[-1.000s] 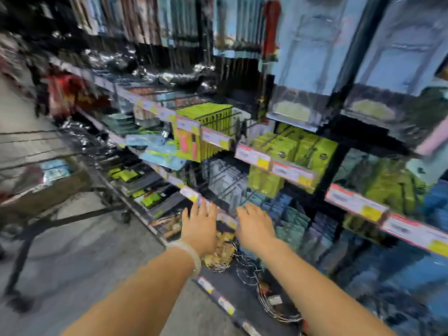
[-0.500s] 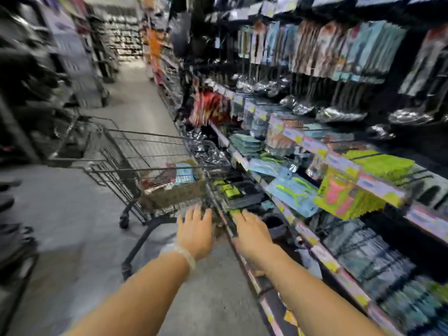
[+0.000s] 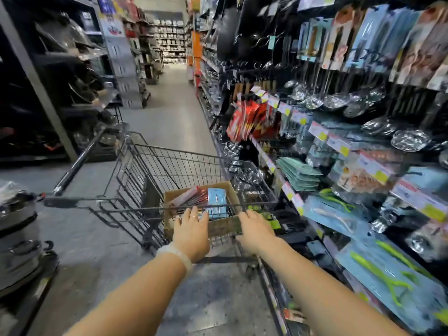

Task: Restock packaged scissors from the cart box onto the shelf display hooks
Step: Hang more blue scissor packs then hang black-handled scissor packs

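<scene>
Overhead store light is washing my forearms bright; far aisle end is glowing. Left shelving (image 3: 36,93) is sitting dim. Edges are bending w/ wide-angle, right-side packs (image 3: 388,275) are smearing, ladles (image 3: 339,100) are glinting.

Your single head camera looks forward and down the aisle, close above the cart (image 3: 150,180), shelves on its right.

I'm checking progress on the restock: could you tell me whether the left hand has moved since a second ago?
Yes. The left hand has swung away from the shelf, leftward to the box in the cart.
</scene>
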A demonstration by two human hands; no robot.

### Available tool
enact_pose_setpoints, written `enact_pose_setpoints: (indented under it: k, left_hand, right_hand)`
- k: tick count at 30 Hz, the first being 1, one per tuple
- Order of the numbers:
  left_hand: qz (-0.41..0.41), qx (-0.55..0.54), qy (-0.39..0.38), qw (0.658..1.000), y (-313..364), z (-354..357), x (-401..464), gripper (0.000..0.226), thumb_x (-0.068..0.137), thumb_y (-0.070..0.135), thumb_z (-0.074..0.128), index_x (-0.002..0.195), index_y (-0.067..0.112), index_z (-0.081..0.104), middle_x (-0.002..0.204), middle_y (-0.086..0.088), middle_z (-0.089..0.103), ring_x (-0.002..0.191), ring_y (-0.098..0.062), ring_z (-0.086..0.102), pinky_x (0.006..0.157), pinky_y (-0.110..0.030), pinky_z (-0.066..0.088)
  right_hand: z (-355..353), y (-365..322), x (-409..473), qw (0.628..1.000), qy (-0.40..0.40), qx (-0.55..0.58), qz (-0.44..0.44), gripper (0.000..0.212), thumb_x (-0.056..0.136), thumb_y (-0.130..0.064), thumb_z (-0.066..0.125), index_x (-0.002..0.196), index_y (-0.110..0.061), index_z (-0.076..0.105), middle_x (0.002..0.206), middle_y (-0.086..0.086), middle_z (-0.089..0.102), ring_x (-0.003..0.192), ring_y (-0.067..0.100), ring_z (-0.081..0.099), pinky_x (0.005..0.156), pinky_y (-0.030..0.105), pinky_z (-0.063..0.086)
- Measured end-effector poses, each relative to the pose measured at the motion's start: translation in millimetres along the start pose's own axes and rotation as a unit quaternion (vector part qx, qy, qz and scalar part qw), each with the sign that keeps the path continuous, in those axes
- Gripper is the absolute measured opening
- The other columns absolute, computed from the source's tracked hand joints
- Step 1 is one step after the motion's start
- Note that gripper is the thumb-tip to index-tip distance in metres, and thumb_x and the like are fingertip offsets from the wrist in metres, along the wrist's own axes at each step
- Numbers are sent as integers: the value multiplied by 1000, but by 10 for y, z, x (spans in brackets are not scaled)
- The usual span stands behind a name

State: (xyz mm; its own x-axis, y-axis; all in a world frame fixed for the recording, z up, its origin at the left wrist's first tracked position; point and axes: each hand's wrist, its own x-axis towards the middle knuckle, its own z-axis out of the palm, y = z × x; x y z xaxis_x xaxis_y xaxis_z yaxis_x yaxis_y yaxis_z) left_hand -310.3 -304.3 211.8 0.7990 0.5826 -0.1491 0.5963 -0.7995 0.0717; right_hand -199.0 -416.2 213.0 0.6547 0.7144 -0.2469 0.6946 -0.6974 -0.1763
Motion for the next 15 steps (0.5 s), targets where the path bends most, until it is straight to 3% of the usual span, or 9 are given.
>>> enact_pose_setpoints:
  k: [6,15]
  left_hand:
    - [-12,-20,-4,1000,-165,-171,761,72,89,40,56,147,17,20,158,-9,17,145,-29,17,119,-48,15]
    - [1,-43,-85,995,-459,87,2435,76,90,31,53,151,19,9,157,-11,17,145,-30,15,119,-47,16]
  right_hand:
    - [-179,71,845,1000,-10,1,2,59,92,-31,55,142,-12,29,144,10,35,132,31,34,107,43,35]
    - [22,150,2450,997,-71,-3,17,55,91,-28,55,139,-13,32,141,11,37,129,31,38,101,42,37]
